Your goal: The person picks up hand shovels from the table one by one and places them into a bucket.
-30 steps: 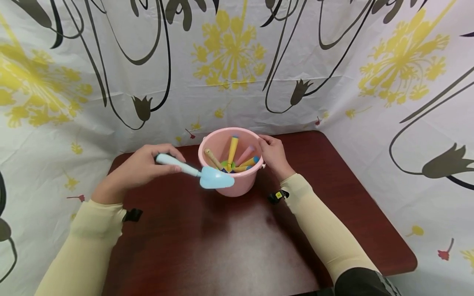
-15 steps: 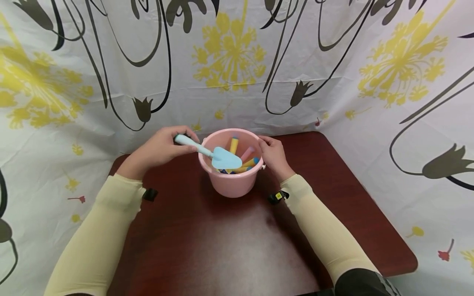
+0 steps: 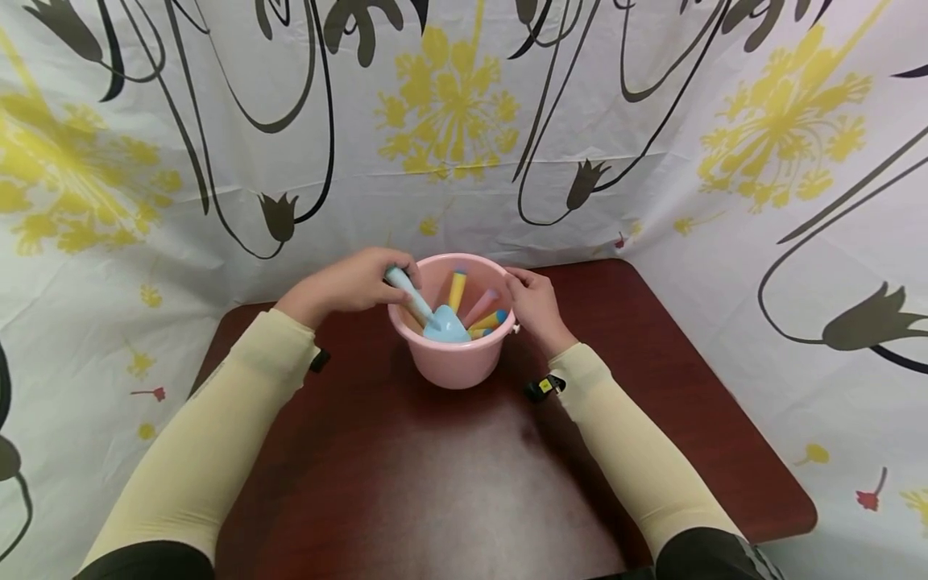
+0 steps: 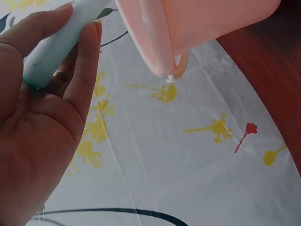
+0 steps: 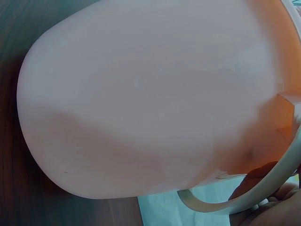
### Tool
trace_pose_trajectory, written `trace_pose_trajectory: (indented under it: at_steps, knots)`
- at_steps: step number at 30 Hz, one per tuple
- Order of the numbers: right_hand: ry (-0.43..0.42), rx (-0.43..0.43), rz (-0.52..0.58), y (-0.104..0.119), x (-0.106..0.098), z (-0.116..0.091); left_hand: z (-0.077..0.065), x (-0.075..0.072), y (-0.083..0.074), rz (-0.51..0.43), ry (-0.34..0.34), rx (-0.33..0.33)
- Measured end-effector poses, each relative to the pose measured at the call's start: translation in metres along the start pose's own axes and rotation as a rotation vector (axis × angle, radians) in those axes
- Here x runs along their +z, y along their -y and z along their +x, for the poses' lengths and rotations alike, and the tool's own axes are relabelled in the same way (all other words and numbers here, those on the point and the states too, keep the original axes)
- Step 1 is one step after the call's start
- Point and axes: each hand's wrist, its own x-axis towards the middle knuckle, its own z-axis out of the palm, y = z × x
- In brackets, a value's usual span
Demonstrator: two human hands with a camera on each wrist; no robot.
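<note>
A pink bucket (image 3: 455, 366) stands on the dark red-brown table (image 3: 406, 483) near its back edge. My left hand (image 3: 355, 280) grips the handle of a light blue toy trowel (image 3: 445, 325), tilted with its blade down inside the bucket. In the left wrist view the thumb and fingers wrap the pale trowel handle (image 4: 56, 47) beside the bucket rim (image 4: 155, 42). My right hand (image 3: 536, 302) holds the bucket's rim at the right side. The right wrist view shows its fingers by the curved bucket handle (image 5: 263, 193), partly hidden behind it.
Inside the bucket are several tools, among them a yellow handle with a blue tip (image 3: 457, 290), a pink handle (image 3: 482, 306) and another yellow handle (image 3: 489, 321). A white sheet with flower prints (image 3: 449, 209) hangs close behind the table and along both sides.
My left hand has moved right with the trowel, from left of the bucket to over its rim, and the blade has dipped inside. The right hand and the bucket stay in place.
</note>
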Motion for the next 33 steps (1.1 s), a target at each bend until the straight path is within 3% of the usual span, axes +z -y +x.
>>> trace_pose_trajectory:
  at_steps: [10,23,33]
  knots:
    - [-0.009,-0.018,0.004,0.000,0.000,-0.001,0.030,0.009,-0.004,0.081,0.145,-0.061]
    - [-0.009,-0.020,0.015,-0.002,0.001,0.002,0.048,0.014,-0.007,0.139,0.198,-0.087]
    - [-0.010,-0.010,0.011,-0.002,0.001,0.002,0.057,0.013,-0.006,0.127,0.233,-0.098]
